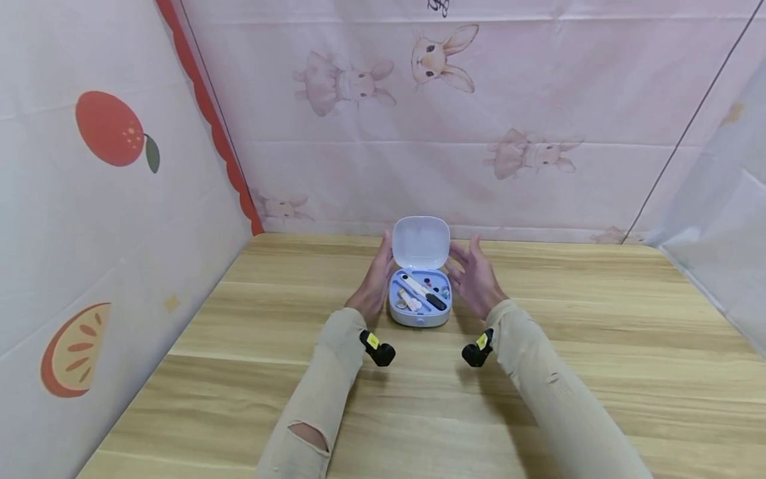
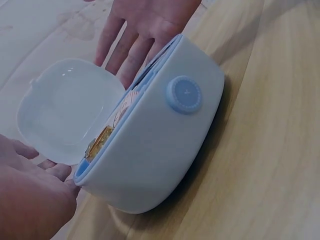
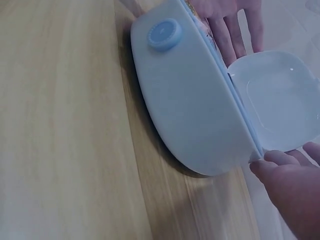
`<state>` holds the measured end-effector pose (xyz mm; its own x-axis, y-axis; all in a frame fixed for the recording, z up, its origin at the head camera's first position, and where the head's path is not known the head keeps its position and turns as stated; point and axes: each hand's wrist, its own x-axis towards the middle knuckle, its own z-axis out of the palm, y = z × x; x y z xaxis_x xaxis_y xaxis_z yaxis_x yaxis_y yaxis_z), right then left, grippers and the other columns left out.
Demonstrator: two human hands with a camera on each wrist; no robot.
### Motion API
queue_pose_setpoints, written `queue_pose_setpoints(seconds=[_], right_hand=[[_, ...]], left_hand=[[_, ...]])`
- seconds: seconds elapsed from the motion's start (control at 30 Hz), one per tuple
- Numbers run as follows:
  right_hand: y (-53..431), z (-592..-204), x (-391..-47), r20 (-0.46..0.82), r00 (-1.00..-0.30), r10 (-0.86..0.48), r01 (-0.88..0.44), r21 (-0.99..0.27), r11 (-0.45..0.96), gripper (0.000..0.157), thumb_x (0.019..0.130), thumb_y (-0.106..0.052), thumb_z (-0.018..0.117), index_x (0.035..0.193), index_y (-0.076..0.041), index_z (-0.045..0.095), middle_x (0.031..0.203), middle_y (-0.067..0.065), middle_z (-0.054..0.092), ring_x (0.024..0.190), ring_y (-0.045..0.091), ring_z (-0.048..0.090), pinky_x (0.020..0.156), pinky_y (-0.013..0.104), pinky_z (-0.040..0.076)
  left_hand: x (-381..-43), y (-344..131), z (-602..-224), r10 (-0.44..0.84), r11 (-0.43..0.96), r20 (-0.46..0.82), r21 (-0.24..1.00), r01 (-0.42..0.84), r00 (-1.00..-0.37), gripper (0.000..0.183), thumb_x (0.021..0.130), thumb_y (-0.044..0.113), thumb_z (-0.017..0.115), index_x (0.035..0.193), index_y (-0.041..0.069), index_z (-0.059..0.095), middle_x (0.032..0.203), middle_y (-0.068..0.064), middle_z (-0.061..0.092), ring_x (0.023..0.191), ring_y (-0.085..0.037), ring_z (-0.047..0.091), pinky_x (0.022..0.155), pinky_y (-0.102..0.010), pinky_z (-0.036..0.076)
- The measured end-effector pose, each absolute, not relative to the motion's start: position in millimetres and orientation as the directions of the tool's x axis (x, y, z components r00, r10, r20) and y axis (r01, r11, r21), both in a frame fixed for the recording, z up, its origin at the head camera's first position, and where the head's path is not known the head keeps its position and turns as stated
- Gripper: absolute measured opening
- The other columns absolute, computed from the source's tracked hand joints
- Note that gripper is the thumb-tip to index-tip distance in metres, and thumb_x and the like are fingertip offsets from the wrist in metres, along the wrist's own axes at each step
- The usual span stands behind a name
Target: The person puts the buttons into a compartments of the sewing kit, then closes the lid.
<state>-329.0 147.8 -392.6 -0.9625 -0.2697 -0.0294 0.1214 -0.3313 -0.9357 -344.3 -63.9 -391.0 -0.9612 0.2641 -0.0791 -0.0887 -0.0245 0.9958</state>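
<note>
A small white-and-blue storage box (image 1: 421, 320) stands on the table with its lid (image 1: 421, 243) raised at the back. A blue round button (image 2: 184, 94) sits on its front wall. In its blue tray lie a slim white-and-black tool (image 1: 432, 299), a pale item (image 1: 409, 299) and several tiny dark and coloured pieces. My left hand (image 1: 372, 285) is at the box's left side, its fingers extended by the lid hinge. On the other side my right hand (image 1: 479, 283) has its fingers spread beside the box and lid. Neither hand grips anything.
The wood-grain table (image 1: 239, 386) carries the box near its back edge. Behind it hangs a pink rabbit-print curtain (image 1: 383, 159), and a fruit-print sheet (image 1: 179, 239) borders the left. Black wrist cameras (image 1: 378, 349) are strapped to both sleeves.
</note>
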Motion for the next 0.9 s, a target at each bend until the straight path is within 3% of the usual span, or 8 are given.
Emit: queue_pose_setpoints(seconds=[0.2, 0.37, 0.63, 0.77, 0.9], right_hand=[[149.5, -391.2, -327.8, -0.014, -0.965, -0.263, 0.105, -0.936, -0.337, 0.086, 0.103, -0.067, 0.017, 0.162, -0.004, 0.013, 0.168, 0.011, 0.011, 0.153, 0.035, 0.010, 0.122, 0.047, 0.004], [151.3, -389.6, -326.3, -0.023, -0.964, -0.264, 0.107, -0.945, -0.309, 0.079, 0.106, -0.059, 0.027, 0.159, -0.001, 0.018, 0.168, 0.013, 0.011, 0.153, 0.035, 0.011, 0.122, 0.047, 0.006], [149.8, -388.5, -324.8, -0.051, -0.980, -0.194, 0.105, -0.955, -0.279, 0.077, 0.107, -0.044, 0.048, 0.156, 0.005, 0.014, 0.164, 0.020, 0.018, 0.152, 0.034, 0.018, 0.122, 0.044, 0.013], [147.5, -387.5, -322.1, -0.062, -0.988, -0.140, 0.100, -0.955, -0.279, 0.057, 0.106, -0.036, 0.054, 0.141, 0.004, 0.031, 0.163, 0.021, 0.022, 0.150, 0.035, 0.024, 0.120, 0.044, 0.018], [146.4, -388.5, -320.8, -0.060, -0.990, -0.129, 0.093, -0.959, -0.268, 0.046, 0.105, -0.035, 0.055, 0.130, -0.001, 0.036, 0.162, 0.024, 0.023, 0.149, 0.037, 0.026, 0.120, 0.045, 0.021]], left_hand=[[-342.8, -65.8, -389.1, 0.267, -0.013, -0.048, 0.998, -0.054, -0.962, 0.099, 0.084, 0.092, 0.024, 0.163, 0.034, 0.016, 0.169, 0.009, 0.010, 0.153, -0.016, 0.014, 0.121, -0.051, 0.003], [-339.3, -67.2, -388.7, 0.235, 0.004, -0.051, 0.999, -0.051, -0.971, 0.088, 0.092, 0.082, 0.033, 0.158, 0.025, 0.022, 0.165, -0.001, 0.018, 0.151, -0.021, 0.019, 0.121, -0.050, 0.009], [-335.0, -66.6, -388.5, 0.126, 0.071, -0.065, 0.996, -0.057, -0.990, 0.085, 0.089, 0.080, 0.047, 0.144, 0.016, 0.034, 0.152, -0.009, 0.034, 0.148, -0.029, 0.024, 0.119, -0.051, 0.017], [-333.7, -65.6, -387.8, 0.105, 0.080, -0.063, 0.995, -0.055, -0.992, 0.084, 0.087, 0.081, 0.049, 0.139, 0.017, 0.036, 0.149, -0.009, 0.036, 0.146, -0.028, 0.029, 0.119, -0.048, 0.021], [-331.6, -65.7, -386.4, 0.087, 0.096, -0.069, 0.994, -0.060, -0.994, 0.081, 0.089, 0.080, 0.048, 0.137, 0.016, 0.035, 0.147, -0.010, 0.038, 0.144, -0.028, 0.032, 0.118, -0.046, 0.023]])
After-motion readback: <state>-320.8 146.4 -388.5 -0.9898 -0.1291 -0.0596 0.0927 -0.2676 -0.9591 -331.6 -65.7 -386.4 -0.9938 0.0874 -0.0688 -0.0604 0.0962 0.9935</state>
